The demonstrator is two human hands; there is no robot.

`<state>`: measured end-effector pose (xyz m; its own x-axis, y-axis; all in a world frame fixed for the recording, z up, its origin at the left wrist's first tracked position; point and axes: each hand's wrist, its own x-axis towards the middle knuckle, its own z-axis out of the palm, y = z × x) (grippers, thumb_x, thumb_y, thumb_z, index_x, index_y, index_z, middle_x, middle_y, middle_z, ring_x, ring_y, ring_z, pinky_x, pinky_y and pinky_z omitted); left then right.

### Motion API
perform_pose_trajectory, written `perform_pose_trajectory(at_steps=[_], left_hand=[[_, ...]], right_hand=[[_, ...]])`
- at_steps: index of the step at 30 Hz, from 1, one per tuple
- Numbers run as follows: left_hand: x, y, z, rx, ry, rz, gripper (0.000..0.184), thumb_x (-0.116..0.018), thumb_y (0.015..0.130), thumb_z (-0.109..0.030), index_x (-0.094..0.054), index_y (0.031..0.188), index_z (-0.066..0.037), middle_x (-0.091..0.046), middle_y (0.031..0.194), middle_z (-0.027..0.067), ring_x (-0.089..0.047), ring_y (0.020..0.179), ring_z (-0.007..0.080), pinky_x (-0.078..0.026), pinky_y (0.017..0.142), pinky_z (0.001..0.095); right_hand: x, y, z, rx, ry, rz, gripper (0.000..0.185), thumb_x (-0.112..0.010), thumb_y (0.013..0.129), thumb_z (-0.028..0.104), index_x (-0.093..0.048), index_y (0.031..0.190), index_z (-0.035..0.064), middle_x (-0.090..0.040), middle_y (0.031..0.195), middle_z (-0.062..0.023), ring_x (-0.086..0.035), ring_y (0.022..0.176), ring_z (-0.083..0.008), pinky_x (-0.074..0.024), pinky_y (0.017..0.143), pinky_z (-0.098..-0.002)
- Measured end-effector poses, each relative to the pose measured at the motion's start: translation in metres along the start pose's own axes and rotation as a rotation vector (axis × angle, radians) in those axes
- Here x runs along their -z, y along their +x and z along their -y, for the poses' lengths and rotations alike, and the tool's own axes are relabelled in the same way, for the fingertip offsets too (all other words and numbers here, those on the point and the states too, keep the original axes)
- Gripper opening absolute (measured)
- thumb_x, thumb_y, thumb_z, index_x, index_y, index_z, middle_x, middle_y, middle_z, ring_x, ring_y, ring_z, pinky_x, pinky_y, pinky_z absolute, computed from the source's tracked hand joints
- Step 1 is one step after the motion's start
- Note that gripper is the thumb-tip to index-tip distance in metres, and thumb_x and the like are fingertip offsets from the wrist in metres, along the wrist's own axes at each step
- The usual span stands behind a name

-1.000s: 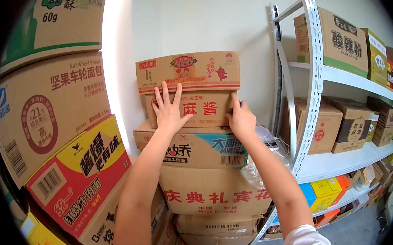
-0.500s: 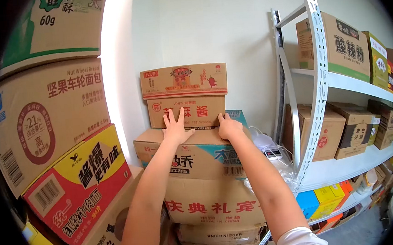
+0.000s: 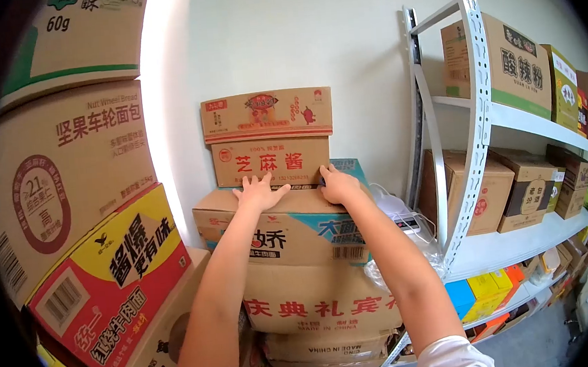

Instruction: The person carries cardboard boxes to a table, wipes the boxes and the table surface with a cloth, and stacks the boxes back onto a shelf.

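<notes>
A brown carton with red lettering (image 3: 272, 159) sits on a wider brown and teal carton (image 3: 280, 235), toward its back. On top of it rests a flatter printed carton (image 3: 267, 115). My left hand (image 3: 260, 192), fingers spread, touches the lower front edge of the red-lettered carton. At that carton's lower right corner is my right hand (image 3: 338, 184), its index finger extended against the cardboard and the other fingers curled. Neither hand is wrapped round anything.
Large cartons (image 3: 77, 151) are stacked at the left. Beneath the teal carton stands another big carton (image 3: 319, 304). A white metal shelf (image 3: 518, 117) with boxes is at the right, with clear plastic and a white device (image 3: 406, 223) beside the stack.
The two upper cartons have moved back and sit farther from me, showing more of the teal carton's top. Both hands have moved lower on the red-lettered carton.
</notes>
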<state>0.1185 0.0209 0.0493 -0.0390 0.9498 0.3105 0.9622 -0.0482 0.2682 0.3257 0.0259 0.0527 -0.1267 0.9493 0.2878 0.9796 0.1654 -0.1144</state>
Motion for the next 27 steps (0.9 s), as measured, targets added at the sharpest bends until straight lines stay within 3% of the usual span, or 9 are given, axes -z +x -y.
perform_pose_trajectory(at_steps=[4,13,20,22,23,24,25,26,27], left_hand=[[-0.003,0.007,0.004,0.051,0.011,0.099,0.095,-0.041,0.075,-0.078,-0.028,0.147,-0.018,-0.025,0.152,0.0127,-0.012,0.142,0.0351,-0.007,0.11,0.0634],[0.0,0.007,0.001,0.059,0.036,0.199,0.091,-0.037,0.079,-0.076,-0.03,0.146,-0.016,-0.026,0.151,0.012,-0.01,0.143,0.0347,-0.004,0.11,0.0645],[-0.001,-0.001,0.001,0.018,0.053,0.119,0.094,-0.038,0.077,-0.079,-0.03,0.146,-0.016,-0.022,0.153,0.0088,-0.01,0.143,0.0324,-0.005,0.112,0.0606],[-0.002,-0.006,0.001,0.01,0.008,-0.043,0.082,-0.046,0.081,-0.069,-0.041,0.14,-0.013,-0.035,0.147,0.012,-0.024,0.139,0.0318,-0.015,0.111,0.0584],[-0.003,-0.006,0.003,0.011,0.011,-0.046,0.082,-0.046,0.081,-0.069,-0.041,0.14,-0.013,-0.035,0.147,0.012,-0.024,0.139,0.0318,-0.015,0.111,0.0584],[-0.004,-0.007,0.006,0.0,-0.053,-0.157,0.07,-0.051,0.082,-0.061,-0.049,0.131,-0.011,-0.043,0.138,0.0127,-0.032,0.132,0.0311,-0.022,0.107,0.0548],[-0.005,-0.008,0.009,-0.011,-0.118,-0.267,0.059,-0.056,0.084,-0.054,-0.057,0.122,-0.009,-0.052,0.129,0.0134,-0.04,0.126,0.0305,-0.03,0.104,0.0513],[-0.007,-0.009,0.011,-0.01,-0.118,-0.27,0.059,-0.056,0.084,-0.054,-0.057,0.122,-0.009,-0.052,0.129,0.0134,-0.04,0.126,0.0305,-0.03,0.104,0.0513],[-0.007,-0.01,0.011,-0.025,-0.145,-0.37,0.05,-0.058,0.084,-0.046,-0.059,0.115,-0.007,-0.055,0.12,0.0137,-0.043,0.119,0.0301,-0.033,0.099,0.0485]], right_hand=[[-0.003,0.003,0.002,-0.01,-0.02,-0.005,0.065,-0.051,0.088,0.02,-0.025,0.147,0.0146,-0.022,0.153,-0.0088,-0.05,0.124,-0.0271,-0.0455,0.097,-0.0414],[0.0,-0.002,0.017,0.056,-0.01,0.027,0.063,-0.05,0.088,0.02,-0.027,0.146,0.0128,-0.021,0.153,-0.0092,-0.048,0.125,-0.0277,-0.0449,0.097,-0.0413],[-0.01,0.009,0.023,-0.048,-0.042,-0.004,0.059,-0.049,0.087,0.014,-0.032,0.143,0.0093,-0.024,0.152,-0.0119,-0.049,0.124,-0.0287,-0.0458,0.096,-0.0401],[-0.002,0.012,0.028,-0.048,-0.108,0.04,0.061,-0.05,0.086,0.015,-0.031,0.144,0.0101,-0.024,0.152,-0.0126,-0.053,0.12,-0.0296,-0.0476,0.093,-0.0404],[0.001,0.015,0.031,-0.049,-0.177,0.083,0.063,-0.052,0.085,0.016,-0.031,0.144,0.0108,-0.024,0.152,-0.0134,-0.056,0.116,-0.0304,-0.0495,0.09,-0.0406],[0.007,0.013,0.038,-0.046,-0.176,0.079,0.063,-0.052,0.085,0.016,-0.031,0.144,0.0108,-0.024,0.152,-0.0134,-0.056,0.116,-0.0304,-0.0495,0.09,-0.0406],[0.013,0.008,0.048,0.013,-0.165,-0.1,0.063,-0.054,0.085,0.017,-0.033,0.144,0.0116,-0.022,0.153,-0.0131,-0.059,0.11,-0.0298,-0.051,0.085,-0.0404],[0.019,0.004,0.058,0.071,-0.152,-0.279,0.062,-0.055,0.084,0.017,-0.035,0.143,0.0124,-0.02,0.154,-0.0128,-0.062,0.103,-0.0293,-0.0526,0.081,-0.0402],[0.024,0.004,0.065,0.072,-0.152,-0.283,0.062,-0.055,0.084,0.017,-0.035,0.143,0.0124,-0.02,0.154,-0.0128,-0.062,0.103,-0.0293,-0.0526,0.081,-0.0402]])
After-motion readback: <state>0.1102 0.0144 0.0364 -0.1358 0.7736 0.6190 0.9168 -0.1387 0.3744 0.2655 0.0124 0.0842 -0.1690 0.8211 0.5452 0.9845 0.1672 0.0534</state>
